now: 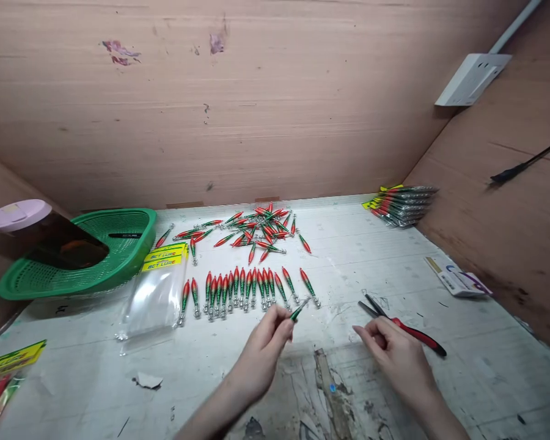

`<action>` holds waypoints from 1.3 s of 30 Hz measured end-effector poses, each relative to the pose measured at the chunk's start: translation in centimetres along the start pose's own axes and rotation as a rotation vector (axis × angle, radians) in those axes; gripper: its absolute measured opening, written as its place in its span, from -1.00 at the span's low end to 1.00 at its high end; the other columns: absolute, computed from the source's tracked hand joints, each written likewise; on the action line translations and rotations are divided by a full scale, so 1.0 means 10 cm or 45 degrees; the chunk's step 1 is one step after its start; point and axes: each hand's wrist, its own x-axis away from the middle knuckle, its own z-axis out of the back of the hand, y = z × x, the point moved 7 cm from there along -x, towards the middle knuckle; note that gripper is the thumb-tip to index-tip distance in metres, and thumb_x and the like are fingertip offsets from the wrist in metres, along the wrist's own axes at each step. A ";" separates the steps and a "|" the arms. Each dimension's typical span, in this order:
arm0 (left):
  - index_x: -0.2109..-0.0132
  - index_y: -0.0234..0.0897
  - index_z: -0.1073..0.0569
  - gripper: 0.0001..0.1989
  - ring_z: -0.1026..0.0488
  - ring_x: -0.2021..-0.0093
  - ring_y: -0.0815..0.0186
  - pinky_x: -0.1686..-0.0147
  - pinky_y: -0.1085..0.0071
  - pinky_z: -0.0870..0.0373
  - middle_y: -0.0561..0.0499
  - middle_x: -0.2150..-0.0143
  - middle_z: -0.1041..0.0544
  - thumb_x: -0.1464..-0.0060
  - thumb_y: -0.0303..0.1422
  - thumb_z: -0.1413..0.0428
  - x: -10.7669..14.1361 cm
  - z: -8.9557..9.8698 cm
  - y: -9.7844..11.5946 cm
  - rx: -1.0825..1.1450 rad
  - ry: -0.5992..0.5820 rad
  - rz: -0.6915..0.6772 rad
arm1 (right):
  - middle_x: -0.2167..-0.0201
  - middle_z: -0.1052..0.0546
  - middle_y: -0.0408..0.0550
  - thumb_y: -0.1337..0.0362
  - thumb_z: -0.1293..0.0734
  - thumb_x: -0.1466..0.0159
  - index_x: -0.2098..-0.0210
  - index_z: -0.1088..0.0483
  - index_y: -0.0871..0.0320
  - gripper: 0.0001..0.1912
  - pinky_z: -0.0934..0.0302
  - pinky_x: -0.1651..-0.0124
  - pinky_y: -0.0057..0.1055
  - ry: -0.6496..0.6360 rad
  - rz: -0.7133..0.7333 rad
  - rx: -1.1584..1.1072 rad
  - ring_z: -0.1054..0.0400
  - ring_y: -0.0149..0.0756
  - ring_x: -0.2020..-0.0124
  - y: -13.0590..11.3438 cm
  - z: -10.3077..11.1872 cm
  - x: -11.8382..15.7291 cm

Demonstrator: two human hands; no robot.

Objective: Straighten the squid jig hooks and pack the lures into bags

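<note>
My left hand (268, 342) pinches a green fishing lure (299, 310) between thumb and fingers, its metal end pointing up and to the right. My right hand (394, 348) is closed, thumb and forefinger close together; whatever they hold, if anything, is too small to make out. Partly behind that hand lie pliers (419, 338) with red and black handles. Beyond my left hand, red-and-green lures (242, 287) stand side by side in a row, hook ends toward me. Farther back sits a loose heap of similar lures (270, 229).
Clear bags (153, 299) with yellow headers lie left, beside a green basket (132, 256) holding a lidded drink cup (50, 238). Packed lures (401, 205) are stacked back right, near a small white box (458, 278). More packaged lures (4, 385) lie front left. Cardboard walls (275, 122) enclose the table.
</note>
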 end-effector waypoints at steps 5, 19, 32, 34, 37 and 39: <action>0.38 -0.20 -0.43 -0.89 -0.30 0.11 0.13 0.12 0.24 -0.21 -0.04 0.28 -0.43 -0.07 -0.32 -0.17 -1.05 -0.29 0.34 -0.791 -0.307 -0.349 | 0.55 -0.37 -0.16 0.09 -0.27 -0.29 0.24 -0.44 0.14 -0.75 -0.20 0.50 -0.41 -0.024 0.065 0.213 -0.30 -0.31 0.58 0.13 0.16 0.10; 0.00 -0.28 -0.44 -0.75 -0.40 -0.06 0.15 -0.05 0.03 -0.35 -0.11 -0.08 -0.45 -0.22 -0.29 -0.08 -1.67 0.20 0.43 -1.675 -0.161 -0.422 | 0.31 -0.51 -0.07 0.30 -0.27 -0.35 0.30 -0.44 0.19 -0.86 -0.32 0.16 -0.32 -0.531 0.180 0.540 -0.42 -0.33 0.28 -0.09 -0.58 -1.30; -0.03 -0.27 -0.43 -0.72 -0.42 -0.02 0.16 0.00 0.06 -0.39 -0.11 -0.07 -0.45 -0.21 -0.27 -0.09 -1.69 0.68 0.36 -1.916 0.042 -0.292 | 0.00 -0.45 0.02 0.18 -0.30 -0.34 -0.04 -0.36 0.17 -0.69 -0.37 0.08 -0.18 -0.527 -0.329 0.749 -0.42 -0.23 0.10 0.28 -1.19 -1.86; -0.05 -0.26 -0.42 -0.70 -0.42 -0.03 0.15 -0.01 0.06 -0.39 -0.11 -0.09 -0.44 -0.21 -0.27 -0.09 -1.69 0.72 0.39 -1.909 0.086 -0.293 | 0.03 -0.47 0.00 0.17 -0.30 -0.35 -0.01 -0.37 0.17 -0.70 -0.38 0.10 -0.19 -0.493 -0.341 0.753 -0.43 -0.24 0.12 0.34 -1.06 -1.81; -0.06 -0.28 -0.40 -0.67 -0.41 -0.04 0.13 -0.01 0.04 -0.39 -0.12 -0.10 -0.43 -0.20 -0.25 -0.10 -1.70 0.85 0.41 -1.895 0.139 -0.248 | 0.08 -0.49 -0.02 0.17 -0.29 -0.35 0.03 -0.39 0.18 -0.73 -0.38 0.13 -0.22 -0.431 -0.298 0.724 -0.44 -0.27 0.16 0.43 -0.85 -1.74; -0.06 -0.28 -0.41 -0.67 -0.41 -0.04 0.13 -0.01 0.03 -0.39 -0.12 -0.10 -0.43 -0.20 -0.25 -0.11 -1.71 0.93 0.38 -1.878 0.116 -0.216 | 0.11 -0.50 -0.03 0.17 -0.29 -0.36 0.05 -0.40 0.19 -0.75 -0.38 0.14 -0.23 -0.377 -0.238 0.680 -0.44 -0.29 0.18 0.47 -0.73 -1.74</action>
